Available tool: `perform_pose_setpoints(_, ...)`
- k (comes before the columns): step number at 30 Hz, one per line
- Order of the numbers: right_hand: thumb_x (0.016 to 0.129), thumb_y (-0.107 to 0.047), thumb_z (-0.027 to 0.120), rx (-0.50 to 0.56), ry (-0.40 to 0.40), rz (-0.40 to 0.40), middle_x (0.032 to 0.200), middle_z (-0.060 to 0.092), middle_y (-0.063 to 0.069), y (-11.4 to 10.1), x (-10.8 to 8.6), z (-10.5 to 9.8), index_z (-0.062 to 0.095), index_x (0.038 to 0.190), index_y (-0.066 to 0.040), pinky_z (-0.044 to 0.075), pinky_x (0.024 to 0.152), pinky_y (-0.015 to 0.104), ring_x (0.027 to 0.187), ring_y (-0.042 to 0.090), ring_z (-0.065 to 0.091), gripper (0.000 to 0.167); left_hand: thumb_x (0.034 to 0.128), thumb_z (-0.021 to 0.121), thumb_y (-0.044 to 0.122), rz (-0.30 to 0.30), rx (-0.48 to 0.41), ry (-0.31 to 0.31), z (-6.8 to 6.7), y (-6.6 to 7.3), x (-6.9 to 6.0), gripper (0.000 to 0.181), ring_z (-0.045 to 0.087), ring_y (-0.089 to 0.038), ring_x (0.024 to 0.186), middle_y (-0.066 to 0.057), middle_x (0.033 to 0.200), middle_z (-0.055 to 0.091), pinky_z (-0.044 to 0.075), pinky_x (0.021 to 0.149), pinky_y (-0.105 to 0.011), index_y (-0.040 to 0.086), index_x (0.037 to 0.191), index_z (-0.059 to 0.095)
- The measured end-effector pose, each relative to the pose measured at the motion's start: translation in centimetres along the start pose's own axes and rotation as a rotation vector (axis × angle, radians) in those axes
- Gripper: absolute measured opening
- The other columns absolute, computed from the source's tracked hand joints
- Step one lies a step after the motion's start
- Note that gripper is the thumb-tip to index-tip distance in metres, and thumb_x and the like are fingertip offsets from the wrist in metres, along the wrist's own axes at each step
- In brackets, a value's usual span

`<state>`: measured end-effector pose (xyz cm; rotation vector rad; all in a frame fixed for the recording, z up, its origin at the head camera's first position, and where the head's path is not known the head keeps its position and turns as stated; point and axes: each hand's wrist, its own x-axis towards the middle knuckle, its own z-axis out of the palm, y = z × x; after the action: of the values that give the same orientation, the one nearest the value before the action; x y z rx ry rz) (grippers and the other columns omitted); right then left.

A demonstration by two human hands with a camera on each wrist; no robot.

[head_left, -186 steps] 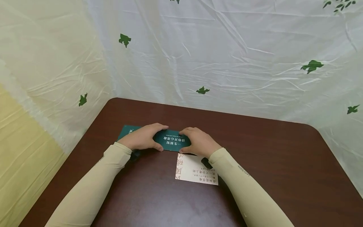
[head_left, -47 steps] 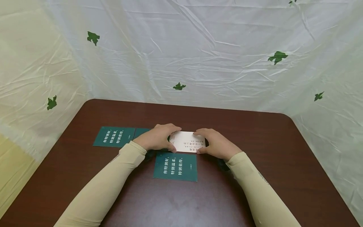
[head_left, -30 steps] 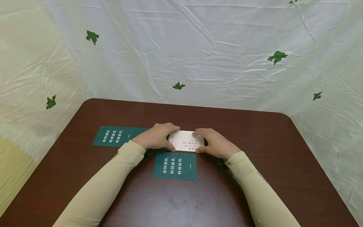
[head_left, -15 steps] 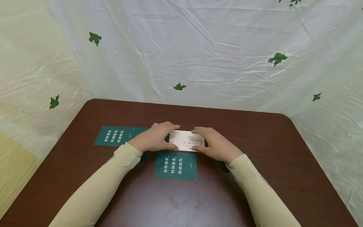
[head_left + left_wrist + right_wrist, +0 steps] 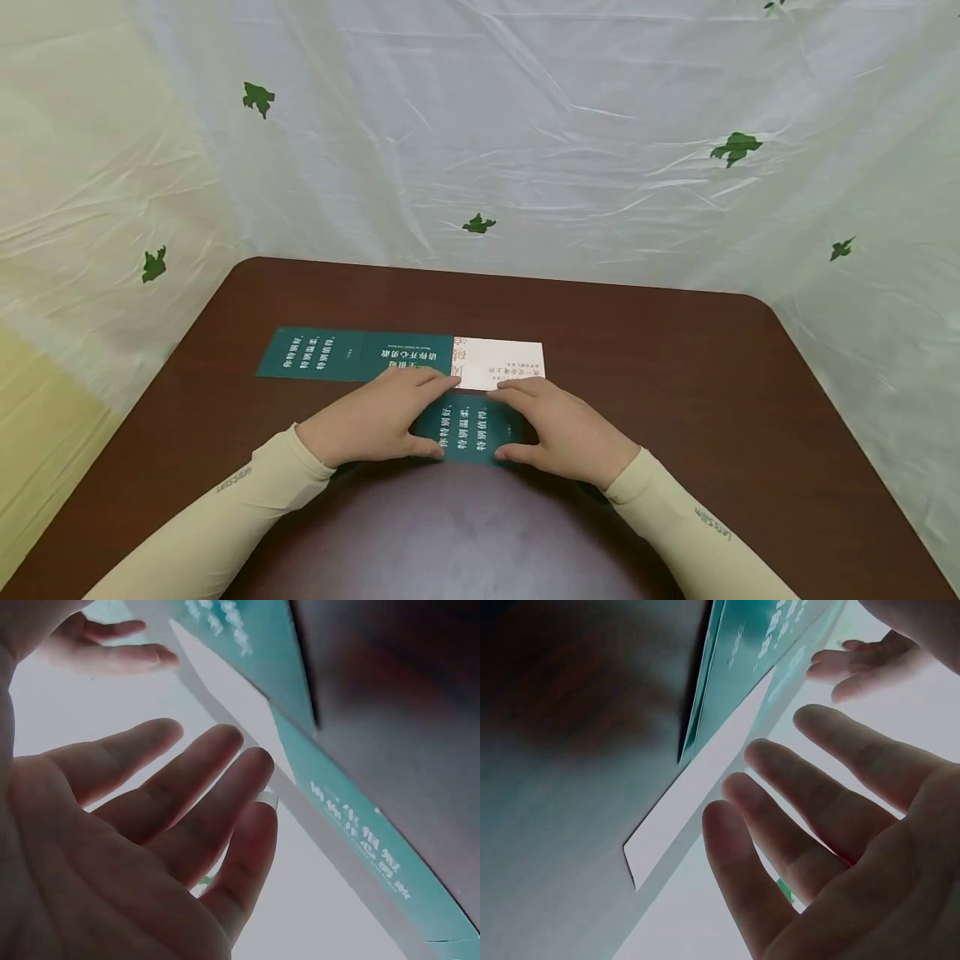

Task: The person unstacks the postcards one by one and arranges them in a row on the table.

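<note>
In the head view, a dark green card with white lettering (image 5: 476, 429) lies nearest the person. My left hand (image 5: 382, 417) hovers at or near its left side and my right hand (image 5: 562, 429) at its right, thumbs toward the near edge. Both wrist views show loosely bent, spread fingers (image 5: 210, 780) with nothing gripped; contact with the card cannot be made out. Behind it, a white card with reddish print (image 5: 517, 362) continues a row with a middle green card (image 5: 390, 348) and a left green card (image 5: 311, 354). The left hand partly covers the middle card.
The cards lie flat on a dark brown table (image 5: 675, 375) with rounded far corners. White cloth (image 5: 600, 167) with green leaf shapes hangs behind the table, and yellowish cloth (image 5: 45, 417) hangs at the left.
Earlier, both hands set the middle green card, then the white card beside it. Within the last half second they left the white card and moved back toward the person, around the near green card.
</note>
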<state>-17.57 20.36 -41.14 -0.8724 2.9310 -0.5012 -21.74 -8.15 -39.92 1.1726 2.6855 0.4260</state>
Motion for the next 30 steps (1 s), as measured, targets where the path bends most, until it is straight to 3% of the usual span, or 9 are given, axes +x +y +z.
perform_pose_setpoints(11,0.086,-0.041,0.092,-0.007,-0.057,-0.009,0.145,0.067,0.003,-0.7,0.1,1.0,0.067,0.145,-0.015,0.056,0.11,0.043,0.133,0.024,0.064,0.069,0.0847,0.093,0.042,0.01,0.051,-0.028,1.2,-0.1,-0.5,0.085,0.065,-0.026,0.131,-0.005,0.144,0.068,0.045,0.117,-0.051,0.011,0.155,0.058)
perform_pose_setpoints(30,0.084,-0.04,0.093,-0.023,-0.073,0.027,0.146,0.066,0.004,-0.9,0.5,1.1,0.067,0.145,-0.014,0.057,0.108,0.042,0.132,0.023,0.064,0.071,0.0829,0.095,0.04,-0.021,0.012,-0.055,1.0,-0.2,-0.3,0.086,0.062,-0.027,0.129,-0.007,0.146,0.065,0.053,0.111,-0.046,0.012,0.155,0.058)
